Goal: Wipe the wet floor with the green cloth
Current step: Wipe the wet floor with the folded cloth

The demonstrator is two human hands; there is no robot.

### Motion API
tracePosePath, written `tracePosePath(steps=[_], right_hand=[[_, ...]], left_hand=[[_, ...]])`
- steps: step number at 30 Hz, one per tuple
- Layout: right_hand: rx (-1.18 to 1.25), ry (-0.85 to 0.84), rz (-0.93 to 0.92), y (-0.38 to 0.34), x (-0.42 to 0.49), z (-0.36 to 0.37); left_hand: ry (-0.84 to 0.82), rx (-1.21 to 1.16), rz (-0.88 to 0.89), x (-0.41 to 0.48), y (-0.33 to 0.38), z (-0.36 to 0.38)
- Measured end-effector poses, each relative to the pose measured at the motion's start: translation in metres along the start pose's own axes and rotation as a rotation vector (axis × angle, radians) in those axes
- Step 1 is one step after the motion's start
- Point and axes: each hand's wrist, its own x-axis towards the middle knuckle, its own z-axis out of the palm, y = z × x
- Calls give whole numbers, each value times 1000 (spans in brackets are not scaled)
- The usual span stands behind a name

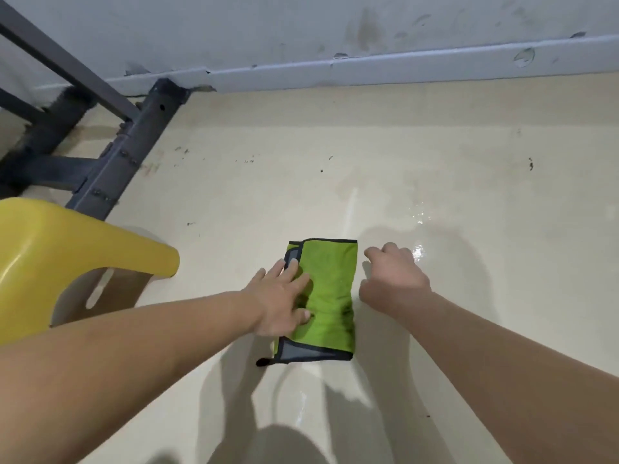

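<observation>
- We press our left hand, fingers spread flat, on the folded green cloth lying on the floor.
- Our right hand, loosely curled and empty, rests just beside its right edge.
- Wet sheen lies rightward; yellow stool stands left.

- Left hand: palm down, fingers spread and extended, forearm bare and reaching in from the lower left.
- Right hand: loosely curled, knuckles up, fingers bent under, holding nothing; bare forearm entering from the lower right.
- The hands lie near each other, not touching.
</observation>
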Motion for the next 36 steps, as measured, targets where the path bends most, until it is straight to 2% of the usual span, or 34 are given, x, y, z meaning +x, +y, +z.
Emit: tracePosePath(steps=[4,7,11,14,16,21,24,26,31,34,36], right_hand=[[17,-19,63,20,-11,-4],[-58,36,97,29,-16,15],[-80,127,115,17,-19,37],[-89,108,90,-6,-23,52],[-62,82,81,-25,-23,62],[-45,45,22,-88,-4,92],[-112,43,-37,-127,8,117],[-177,44,-75,-145,13,127],[-255,-50,-88,-183,21,140],[-322,-64,-52,-193,24,146],[-360,-48,-46,-194,28,148]], left_hand=[[37,-32,28,29,8,-26],[8,-243,-7,69,37,-3],[148,-309,-5,108,46,31],[253,-369,84,121,4,37],[314,-408,83,125,-36,40],[449,-435,-96,102,-139,90],[509,-353,-138,65,-161,144],[521,-317,-109,34,-158,179],[542,-226,122,-19,-152,249],[566,-164,216,-10,-175,249],[584,-151,213,6,-200,229]])
